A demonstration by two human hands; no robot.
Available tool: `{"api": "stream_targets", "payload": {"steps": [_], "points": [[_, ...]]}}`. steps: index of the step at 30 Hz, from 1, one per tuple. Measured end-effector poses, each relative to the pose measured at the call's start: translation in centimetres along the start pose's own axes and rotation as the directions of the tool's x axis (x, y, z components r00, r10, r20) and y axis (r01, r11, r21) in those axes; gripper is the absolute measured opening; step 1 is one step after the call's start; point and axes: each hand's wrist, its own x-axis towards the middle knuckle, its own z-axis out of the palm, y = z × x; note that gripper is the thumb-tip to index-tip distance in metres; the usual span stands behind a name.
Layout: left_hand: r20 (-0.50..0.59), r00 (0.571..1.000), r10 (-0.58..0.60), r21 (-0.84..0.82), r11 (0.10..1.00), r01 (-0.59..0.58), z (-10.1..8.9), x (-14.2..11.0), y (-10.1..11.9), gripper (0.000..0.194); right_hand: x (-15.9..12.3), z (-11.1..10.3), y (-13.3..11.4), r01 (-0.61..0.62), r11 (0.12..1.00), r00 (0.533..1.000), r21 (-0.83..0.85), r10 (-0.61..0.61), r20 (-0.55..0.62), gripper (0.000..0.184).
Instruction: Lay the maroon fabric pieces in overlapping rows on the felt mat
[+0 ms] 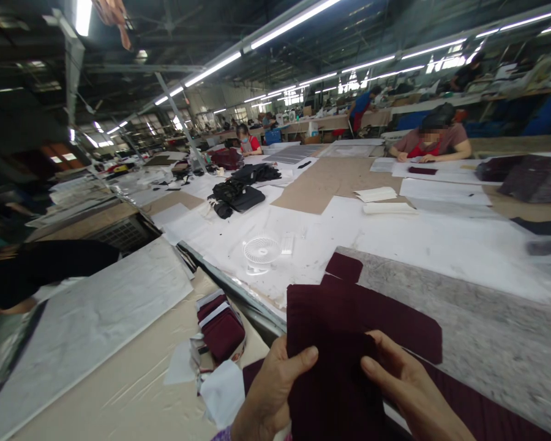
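Observation:
A dark maroon fabric piece (326, 318) is held up in front of me between both hands. My left hand (275, 380) grips its left edge, thumb lying on the near face and fingers behind. On the right edge, my right hand (395, 380) pinches the cloth between thumb and fingers. Behind it, a long maroon fabric panel (395, 315) and a small maroon piece (344, 267) lie on a grey felt-like sheet (487, 331). More maroon cloth (477, 398) extends under my right wrist. The lower end of the held piece runs out of view.
Left of my hands, a bundle of folded maroon fabric (223, 331) sits on a beige surface (119, 380) beside pale scraps. A white fan (261, 250) and black fabric piles (239, 193) rest on the white table. One person (434, 138) works across it; another's dark sleeve (64, 260) reaches in at left.

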Motion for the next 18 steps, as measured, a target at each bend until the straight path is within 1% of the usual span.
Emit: {"api": "stream_targets", "payload": {"steps": [3, 7, 10, 18], "points": [[0.006, 1.0, 0.004, 0.01, 1.0, -0.004, -0.1, 0.1, -0.1, 0.031, 0.0, 0.5, -0.2, -0.007, 0.999, 1.0, 0.038, 0.007, -0.005, 0.023], [0.037, 0.999, 0.018, 0.022, 1.0, -0.019, -0.2, 0.1, -0.3, 0.034, 0.0, 0.5, -0.6, -0.009, 0.999, 0.998, 0.039, 0.006, 0.066, 0.017], [0.03, 0.999, 0.017, 0.016, 1.0, -0.018, -0.1, 0.0, -0.3, 0.037, -0.2, 0.4, -0.9, 0.012, 1.0, 0.996, 0.021, -0.014, 0.09, 0.017], [0.03, 0.999, 0.017, 0.022, 1.0, -0.018, 0.1, -0.2, -0.5, 0.036, -0.4, 0.7, -1.3, 0.07, 0.996, 0.995, -0.05, -0.066, 0.076, 0.021]]}}
